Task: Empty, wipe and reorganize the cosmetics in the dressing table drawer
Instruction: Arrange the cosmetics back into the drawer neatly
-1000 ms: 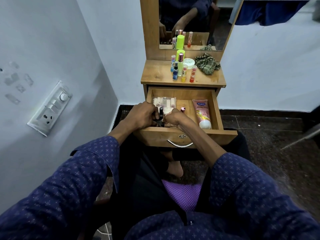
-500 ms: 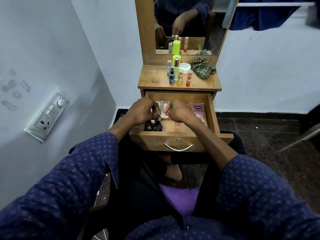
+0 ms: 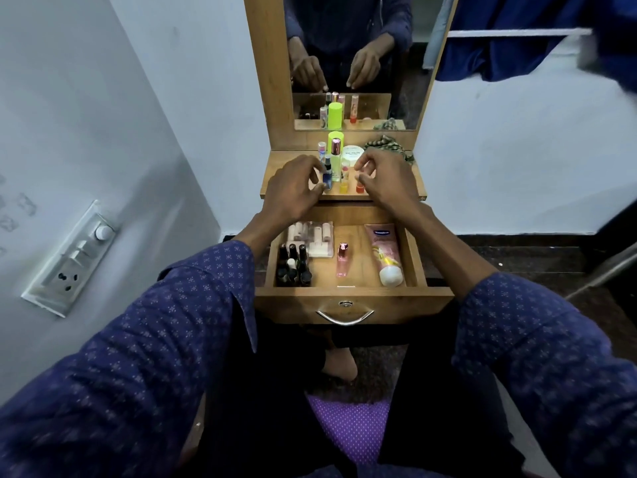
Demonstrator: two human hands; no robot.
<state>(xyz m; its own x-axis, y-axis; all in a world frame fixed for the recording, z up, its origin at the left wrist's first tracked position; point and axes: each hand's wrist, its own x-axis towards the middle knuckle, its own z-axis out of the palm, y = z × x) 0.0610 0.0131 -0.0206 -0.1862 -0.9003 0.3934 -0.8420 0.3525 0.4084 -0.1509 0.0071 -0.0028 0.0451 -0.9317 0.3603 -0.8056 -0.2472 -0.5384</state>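
The wooden drawer (image 3: 351, 294) is pulled out. It holds several dark nail polish bottles (image 3: 293, 269) at the front left, a clear pouch of tubes (image 3: 312, 236), a pink bottle (image 3: 342, 260) lying flat and a pink lotion tube (image 3: 386, 253). My left hand (image 3: 293, 193) hovers over the table top (image 3: 279, 174), its loosely curled fingers beside a small blue spray bottle (image 3: 326, 174). My right hand (image 3: 386, 181) hovers beside a red-based bottle (image 3: 359, 188). Neither hand plainly holds anything.
More cosmetics stand on the table top: a neon green bottle (image 3: 335, 141), a white jar (image 3: 352, 154), a yellow bottle (image 3: 344, 182). A checked cloth (image 3: 384, 143) lies by the mirror (image 3: 348, 46). A wall with a switch panel (image 3: 70, 258) is close on the left.
Both hands have lifted out of the drawer and moved up to the bottles on the table top. The nail polish bottles now stand grouped at the drawer's front left.
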